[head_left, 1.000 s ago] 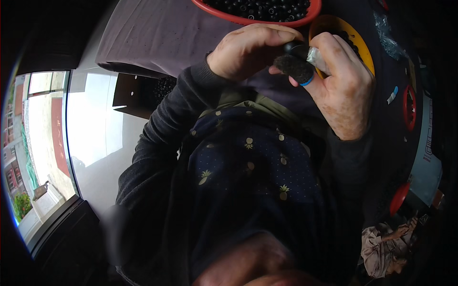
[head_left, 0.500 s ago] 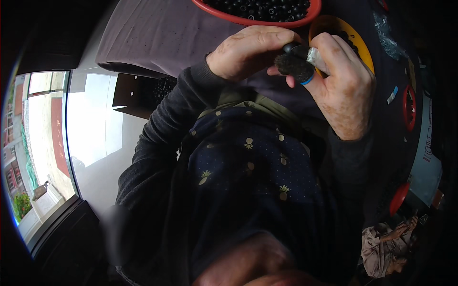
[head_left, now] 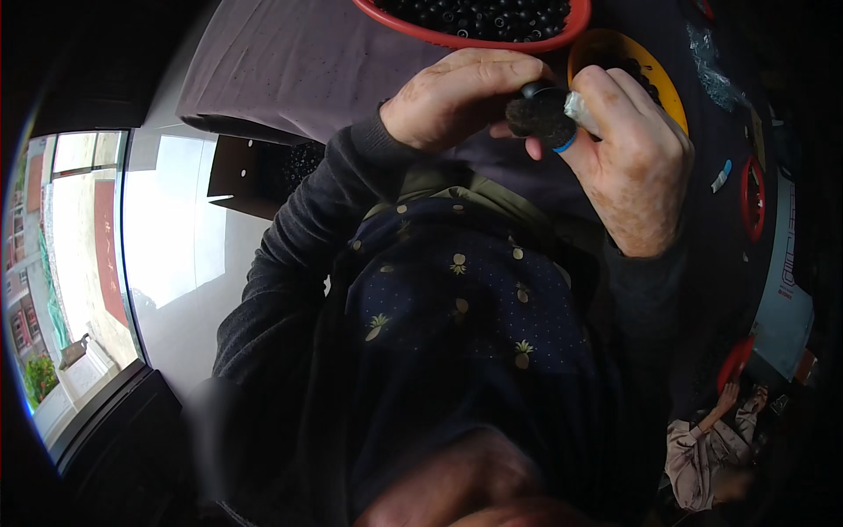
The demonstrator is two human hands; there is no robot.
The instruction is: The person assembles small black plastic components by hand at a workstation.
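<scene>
My left hand (head_left: 461, 95) is closed, thumb laid along the top, around a small smooth black rounded piece (head_left: 537, 89). Close against it from the right comes my right hand (head_left: 637, 158), its fingers curled in. A fuzzy dark cover (head_left: 537, 123) with a blue band sits over the right thumb, and white wrapping (head_left: 580, 110) covers part of the index finger. The cover's tip lies right by the black piece. Whatever the right fingers grip is hidden. Just beyond the hands stands a red basin (head_left: 465, 37) full of shiny black round pieces.
A yellow bowl (head_left: 674, 92) with dark pieces is partly behind my right hand. Purple-grey cloth (head_left: 263, 70) covers the table. An open box (head_left: 237, 176) of dark pieces is below its left edge. To the right lie clear plastic (head_left: 713, 70), a red container (head_left: 753, 200) and another person (head_left: 711, 457).
Both my hands stay almost in place; the black piece and the dark thumb cover have shifted very slightly. At the lower right, the other person's arm has reached up toward a red container.
</scene>
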